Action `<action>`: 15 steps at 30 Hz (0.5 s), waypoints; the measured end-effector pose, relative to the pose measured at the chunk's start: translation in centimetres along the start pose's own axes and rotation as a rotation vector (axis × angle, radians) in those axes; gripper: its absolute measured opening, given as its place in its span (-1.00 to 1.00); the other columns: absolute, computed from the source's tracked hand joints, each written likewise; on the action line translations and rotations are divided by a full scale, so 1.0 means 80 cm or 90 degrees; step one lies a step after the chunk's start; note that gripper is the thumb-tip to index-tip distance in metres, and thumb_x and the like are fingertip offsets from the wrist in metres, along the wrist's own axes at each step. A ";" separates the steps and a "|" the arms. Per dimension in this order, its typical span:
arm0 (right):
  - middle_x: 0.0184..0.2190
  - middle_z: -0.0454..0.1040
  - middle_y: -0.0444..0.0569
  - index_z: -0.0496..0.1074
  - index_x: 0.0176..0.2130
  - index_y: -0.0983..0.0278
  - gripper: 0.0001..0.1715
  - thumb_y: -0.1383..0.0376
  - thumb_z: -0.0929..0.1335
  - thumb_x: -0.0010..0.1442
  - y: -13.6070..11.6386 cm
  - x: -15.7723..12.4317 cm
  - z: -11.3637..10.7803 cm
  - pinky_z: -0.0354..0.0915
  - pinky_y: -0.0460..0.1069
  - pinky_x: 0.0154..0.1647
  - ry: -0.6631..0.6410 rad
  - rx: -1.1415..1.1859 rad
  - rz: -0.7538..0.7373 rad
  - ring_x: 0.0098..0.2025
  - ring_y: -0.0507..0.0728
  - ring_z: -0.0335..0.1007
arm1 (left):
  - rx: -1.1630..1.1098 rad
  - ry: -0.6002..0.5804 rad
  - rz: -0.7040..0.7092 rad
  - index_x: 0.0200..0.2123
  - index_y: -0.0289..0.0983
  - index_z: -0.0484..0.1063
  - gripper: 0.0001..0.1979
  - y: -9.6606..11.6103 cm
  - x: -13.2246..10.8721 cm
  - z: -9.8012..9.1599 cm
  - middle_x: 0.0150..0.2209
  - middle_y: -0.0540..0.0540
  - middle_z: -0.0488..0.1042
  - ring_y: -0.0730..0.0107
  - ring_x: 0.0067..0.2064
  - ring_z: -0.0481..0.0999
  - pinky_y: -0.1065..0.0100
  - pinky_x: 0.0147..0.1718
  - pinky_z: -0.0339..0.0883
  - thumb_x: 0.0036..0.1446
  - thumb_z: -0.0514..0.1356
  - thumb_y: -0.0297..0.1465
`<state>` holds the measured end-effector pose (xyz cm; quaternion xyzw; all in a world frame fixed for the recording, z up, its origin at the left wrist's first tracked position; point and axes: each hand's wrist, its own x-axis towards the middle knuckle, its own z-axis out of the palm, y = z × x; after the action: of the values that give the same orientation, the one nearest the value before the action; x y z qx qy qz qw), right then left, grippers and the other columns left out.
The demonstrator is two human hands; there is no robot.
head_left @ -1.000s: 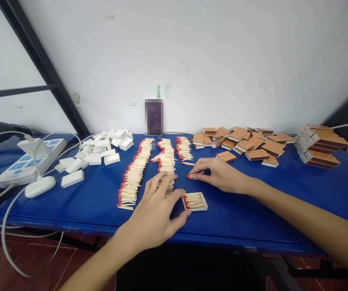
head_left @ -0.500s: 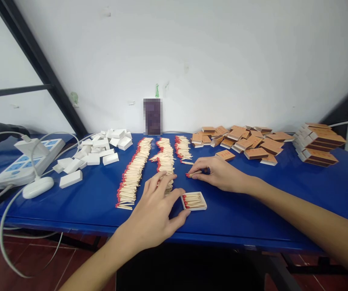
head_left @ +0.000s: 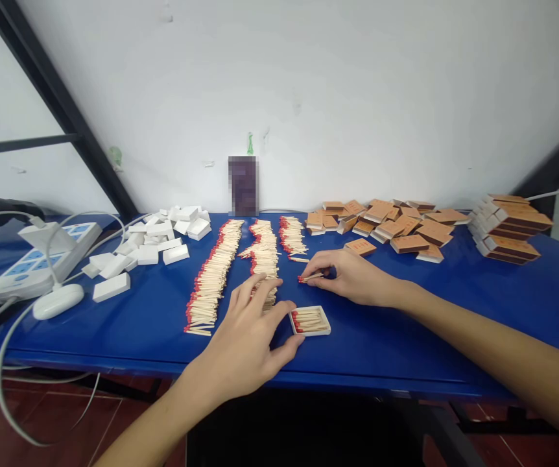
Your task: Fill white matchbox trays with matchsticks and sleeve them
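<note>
A small white matchbox tray (head_left: 327, 326) lies on the blue table, part filled with red-tipped matches (head_left: 309, 319). My left hand (head_left: 245, 340) has its thumb and index finger at the tray's left corners, gripping it, while the other fingers reach over the near end of the middle row of matches (head_left: 264, 250). Behind the tray, my right hand (head_left: 352, 277) pinches a few matches (head_left: 312, 277) between thumb and fingers, red heads pointing left. A longer match row (head_left: 215, 275) runs to the left, and a short one (head_left: 293, 236) lies behind my hands.
White trays (head_left: 150, 240) are heaped at the back left, near a power strip (head_left: 41, 263) and white cables. Orange matchbox sleeves (head_left: 386, 224) are piled at the back right. Stacked matchboxes (head_left: 510, 230) stand farther right. A pixelated dark rectangle (head_left: 244, 186) is against the wall.
The view has shifted very slightly. Both hands stay in nearly the same places, the left at the tray and the right pinching the matches.
</note>
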<state>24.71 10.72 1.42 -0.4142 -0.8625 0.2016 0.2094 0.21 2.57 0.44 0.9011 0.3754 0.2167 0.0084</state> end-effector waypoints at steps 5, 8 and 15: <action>-0.26 0.62 -0.04 0.62 -0.19 0.23 -0.77 0.22 0.38 0.22 0.000 0.001 -0.002 0.31 -0.03 -0.26 0.000 0.021 0.025 -0.26 0.10 0.47 | -0.003 0.006 0.000 0.01 -0.22 0.45 -0.72 0.000 0.001 0.000 0.19 -0.24 0.28 -0.07 0.31 0.11 -0.12 0.22 0.20 0.29 0.19 -0.25; -0.28 0.63 -0.04 0.63 -0.20 0.24 -0.77 0.25 0.38 0.20 -0.001 0.000 -0.001 0.32 -0.03 -0.27 0.009 0.017 0.024 -0.29 0.10 0.47 | -0.006 0.013 0.003 0.00 -0.21 0.45 -0.73 0.000 0.002 0.000 0.18 -0.23 0.30 -0.08 0.30 0.13 -0.13 0.20 0.21 0.28 0.20 -0.26; -0.31 0.64 -0.06 0.61 -0.25 0.24 -0.80 0.37 0.37 0.15 -0.004 0.000 0.005 0.34 -0.04 -0.30 0.044 -0.011 -0.016 -0.31 0.09 0.50 | -0.007 0.007 0.003 0.01 -0.21 0.44 -0.73 -0.001 0.002 -0.001 0.19 -0.24 0.28 -0.07 0.30 0.11 -0.14 0.20 0.20 0.30 0.18 -0.25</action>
<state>24.31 10.43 1.22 -0.4115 -0.8618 0.1773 0.2379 0.24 2.69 0.53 0.9008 0.3722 0.2235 0.0110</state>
